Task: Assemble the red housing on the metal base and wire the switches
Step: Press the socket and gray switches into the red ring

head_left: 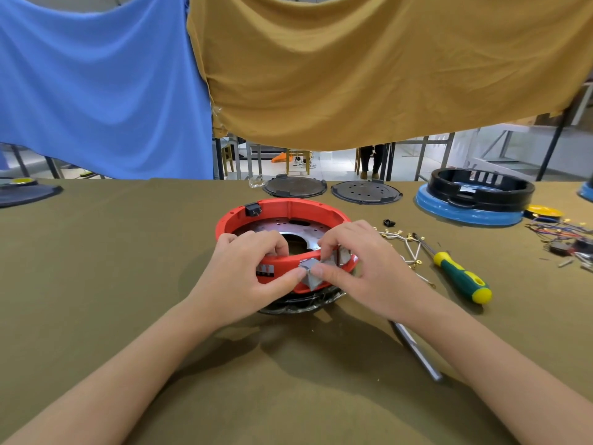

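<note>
The red ring-shaped housing [282, 210] sits over a perforated metal base [308, 234] at the table's middle, with a black socket [253, 209] in its far left wall. My left hand [247, 271] grips the housing's near rim, thumb on the outside and fingers curled over the top. My right hand [356, 264] pinches a small grey square part [309, 264] held against the near rim. A black ribbed edge [301, 301] shows beneath the housing.
White wires with gold terminals [407, 244] and a green-and-yellow screwdriver [459, 274] lie to the right. A metal rod [417, 351] lies by my right forearm. Two dark round plates [365, 191] and a black-and-blue housing [475, 197] stand at the back. Loose wires [561, 236] at far right.
</note>
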Motion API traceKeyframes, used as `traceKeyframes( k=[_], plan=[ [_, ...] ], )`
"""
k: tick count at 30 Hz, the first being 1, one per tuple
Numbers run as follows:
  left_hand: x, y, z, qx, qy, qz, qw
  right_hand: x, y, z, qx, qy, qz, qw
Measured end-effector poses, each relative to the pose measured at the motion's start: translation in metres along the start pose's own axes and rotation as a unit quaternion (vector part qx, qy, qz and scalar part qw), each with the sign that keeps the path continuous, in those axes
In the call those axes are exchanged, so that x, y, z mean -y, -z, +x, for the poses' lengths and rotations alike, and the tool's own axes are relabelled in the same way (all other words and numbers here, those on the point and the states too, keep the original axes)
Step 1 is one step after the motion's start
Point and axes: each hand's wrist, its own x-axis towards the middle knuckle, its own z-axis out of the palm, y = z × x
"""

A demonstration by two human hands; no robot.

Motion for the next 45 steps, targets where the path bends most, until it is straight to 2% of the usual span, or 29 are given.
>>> traceKeyframes(
  k=[8,17,29,38,45],
  plan=[
    [-0.001,0.002,-0.001,0.009,-0.001,-0.005,1.0,0.005,0.001,0.001,0.028,-0.032,-0.001,0.999],
    [-0.004,0.002,0.0,0.012,-0.006,0.004,1.0,0.009,-0.007,0.002,-0.022,-0.036,-0.004,0.999],
    [-0.007,0.001,0.0,0.012,0.017,-0.002,1.0,0.002,0.006,-0.001,0.067,-0.04,0.021,0.997],
    [-0.007,0.001,0.0,0.014,0.027,0.006,1.0,0.006,0.002,0.001,0.034,-0.023,-0.005,0.999],
    [-0.01,0.001,0.001,0.016,0.035,0.006,0.999,0.009,0.003,0.002,0.052,-0.04,-0.02,0.998]
  ],
)
